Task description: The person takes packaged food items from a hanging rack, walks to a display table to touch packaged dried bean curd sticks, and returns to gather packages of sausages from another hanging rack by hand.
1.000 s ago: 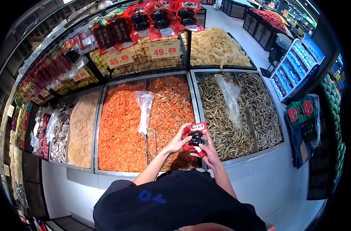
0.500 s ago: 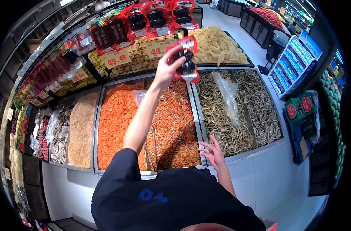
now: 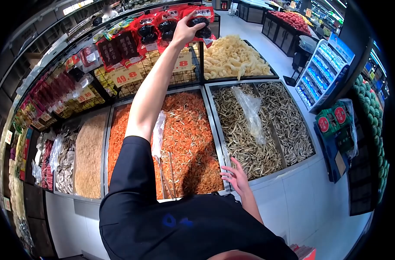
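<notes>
My left hand (image 3: 188, 31) reaches up to the top rack, thumb on the front of a red vacuum packet (image 3: 202, 22) with dark round balls inside. That packet covers the right end of a row of similar ones, including a red packet (image 3: 167, 30) just left of it. Whether it hangs from the rack cannot be made out. My right hand (image 3: 237, 177) is held low, fingers apart with nothing in them, by the near corner of the bin of small dried fish (image 3: 245, 143).
Below my left arm lies a bin of orange dried shrimp (image 3: 188, 130) with metal tongs (image 3: 171, 173). Pale puffy curls (image 3: 232, 58) fill a bin behind the fish. Price cards (image 3: 127, 76) hang on the wire rack. A blue-and-white display stand (image 3: 323, 71) stands to the right.
My left hand has moved up and away from me with the red packet, from above the bins to the right end of the hanging row. My right hand stays low and open.
</notes>
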Tool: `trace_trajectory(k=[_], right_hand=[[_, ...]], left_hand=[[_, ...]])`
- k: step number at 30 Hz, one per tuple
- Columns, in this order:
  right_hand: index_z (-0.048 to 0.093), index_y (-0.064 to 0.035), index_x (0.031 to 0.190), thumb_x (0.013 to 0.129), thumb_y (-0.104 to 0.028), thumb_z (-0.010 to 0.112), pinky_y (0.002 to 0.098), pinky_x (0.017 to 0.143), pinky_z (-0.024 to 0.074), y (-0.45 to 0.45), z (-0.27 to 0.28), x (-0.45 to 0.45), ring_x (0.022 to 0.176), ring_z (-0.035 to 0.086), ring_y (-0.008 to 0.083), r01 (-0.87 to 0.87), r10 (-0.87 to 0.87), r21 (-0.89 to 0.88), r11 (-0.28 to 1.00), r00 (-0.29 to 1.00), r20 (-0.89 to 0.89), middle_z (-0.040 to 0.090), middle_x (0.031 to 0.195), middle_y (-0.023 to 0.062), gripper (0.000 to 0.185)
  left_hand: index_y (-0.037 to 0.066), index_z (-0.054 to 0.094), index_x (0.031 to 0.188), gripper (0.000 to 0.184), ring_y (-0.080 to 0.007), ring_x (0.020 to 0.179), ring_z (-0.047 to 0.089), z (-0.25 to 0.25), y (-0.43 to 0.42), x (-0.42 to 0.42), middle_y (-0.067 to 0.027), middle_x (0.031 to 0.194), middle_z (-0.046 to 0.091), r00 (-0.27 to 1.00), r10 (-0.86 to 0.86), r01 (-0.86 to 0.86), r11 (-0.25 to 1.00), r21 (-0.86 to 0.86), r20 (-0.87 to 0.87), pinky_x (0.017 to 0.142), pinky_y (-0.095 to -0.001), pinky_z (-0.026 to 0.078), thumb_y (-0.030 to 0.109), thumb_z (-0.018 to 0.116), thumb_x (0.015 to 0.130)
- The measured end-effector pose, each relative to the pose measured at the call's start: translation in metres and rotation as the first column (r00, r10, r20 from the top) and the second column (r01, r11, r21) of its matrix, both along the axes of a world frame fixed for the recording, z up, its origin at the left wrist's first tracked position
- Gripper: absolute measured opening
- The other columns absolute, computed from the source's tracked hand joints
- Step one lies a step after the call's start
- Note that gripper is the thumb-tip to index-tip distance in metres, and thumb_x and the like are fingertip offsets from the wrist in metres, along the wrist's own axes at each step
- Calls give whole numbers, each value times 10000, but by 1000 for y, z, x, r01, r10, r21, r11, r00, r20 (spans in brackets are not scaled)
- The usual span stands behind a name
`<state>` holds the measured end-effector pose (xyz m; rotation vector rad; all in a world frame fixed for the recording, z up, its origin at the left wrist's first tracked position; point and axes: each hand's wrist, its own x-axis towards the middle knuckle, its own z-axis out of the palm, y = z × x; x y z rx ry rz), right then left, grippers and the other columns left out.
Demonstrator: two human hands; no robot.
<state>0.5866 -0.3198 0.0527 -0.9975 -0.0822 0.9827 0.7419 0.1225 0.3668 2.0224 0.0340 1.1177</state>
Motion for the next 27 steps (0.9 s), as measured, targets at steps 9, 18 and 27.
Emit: trace_trajectory(k=[9, 18, 27], right_hand=[[219, -100, 1448, 963, -93, 431, 375, 767, 540, -1, -4, 1, 921, 637, 296, 14, -15, -15, 1000, 998, -60, 578, 1137, 241, 529], [221, -84, 1446, 954, -86, 438, 375, 775, 534, 1, -2, 11, 911, 632, 288, 49, -49, 2, 999, 997, -56, 581, 1120, 239, 538], [290, -67, 1416, 939, -77, 451, 377, 777, 531, -9, -13, 0, 902, 631, 280, 65, -66, -18, 998, 994, -91, 596, 1087, 214, 503]], left_hand=[[93, 474, 1360, 679, -221, 992, 648, -5, 0, 12, -167, 1122, 650, 999, 48, -48, 999, -15, -23, 880, -318, 494, 274, 758, 770], [239, 383, 1424, 719, -316, 1103, 590, 2, 6, 19, -224, 1184, 596, 914, 329, -285, 937, 205, -236, 949, -400, 453, 370, 698, 791], [66, 543, 1213, 410, -318, 1101, 496, -143, -98, -99, -171, 1163, 563, 952, 284, -307, 895, 324, 116, 940, -428, 432, 54, 576, 804]])
